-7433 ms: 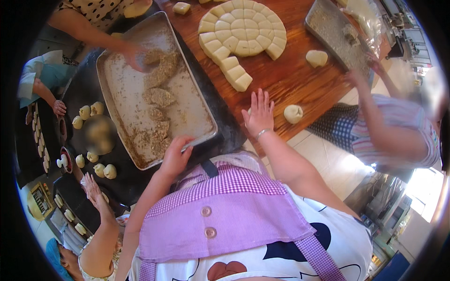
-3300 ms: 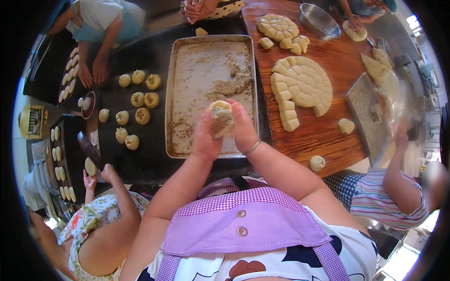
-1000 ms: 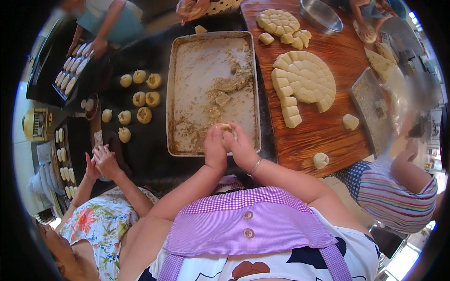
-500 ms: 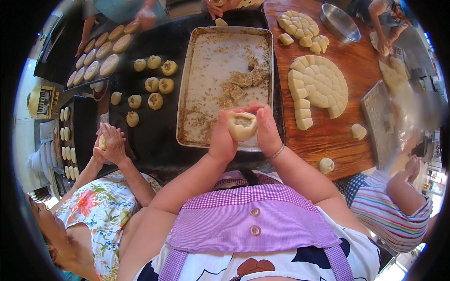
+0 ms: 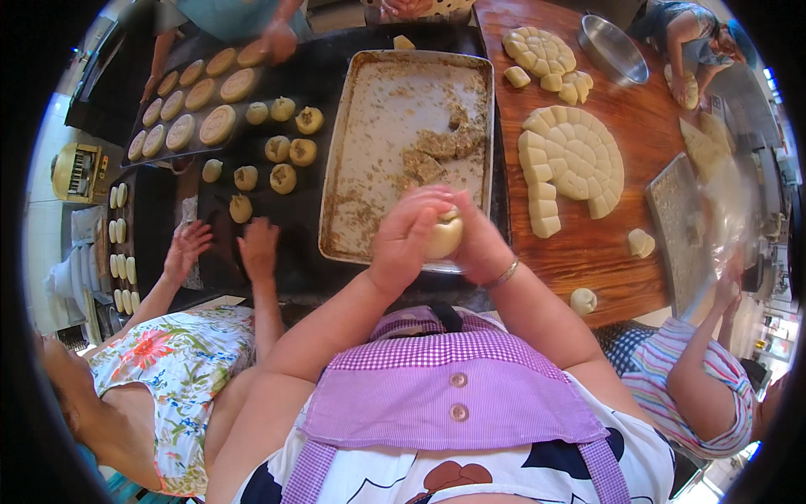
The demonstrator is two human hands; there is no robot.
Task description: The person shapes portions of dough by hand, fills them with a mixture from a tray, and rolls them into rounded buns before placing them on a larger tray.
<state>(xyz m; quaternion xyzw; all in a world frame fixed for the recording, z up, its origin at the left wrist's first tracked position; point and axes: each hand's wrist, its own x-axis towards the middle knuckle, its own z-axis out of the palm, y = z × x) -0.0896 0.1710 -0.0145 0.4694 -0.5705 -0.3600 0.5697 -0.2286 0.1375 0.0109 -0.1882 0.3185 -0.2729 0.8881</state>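
Between my two hands is a pale, round dough ball (image 5: 445, 238), with the gathered rim of its opening at the top. My left hand (image 5: 408, 233) curls round one side of it, fingers bent over the top. Against the other side presses my right hand (image 5: 482, 242), somewhat blurred, its fingertips partly hidden. Both hands are above the near edge of a shallow metal tray (image 5: 357, 206), where brownish, crumbly filling (image 5: 453, 141) lies smeared toward the right. Left of the tray, several filled dough balls (image 5: 282, 178) sit on the dark worktop, filling showing in their tops.
Cut dough pieces (image 5: 579, 155) lie on the wooden tabletop at right, near a metal bowl (image 5: 613, 50) and a grey tray (image 5: 676, 218). Round flat cakes (image 5: 217, 125) fill a dark tray at far left. A co-worker's hands (image 5: 259, 249) reach in close on my left.
My hands have closed in round the dough ball, and its wide opening has narrowed and turned partly out of sight. The co-worker's hands at left have come apart; the tray of cakes appears nearer.
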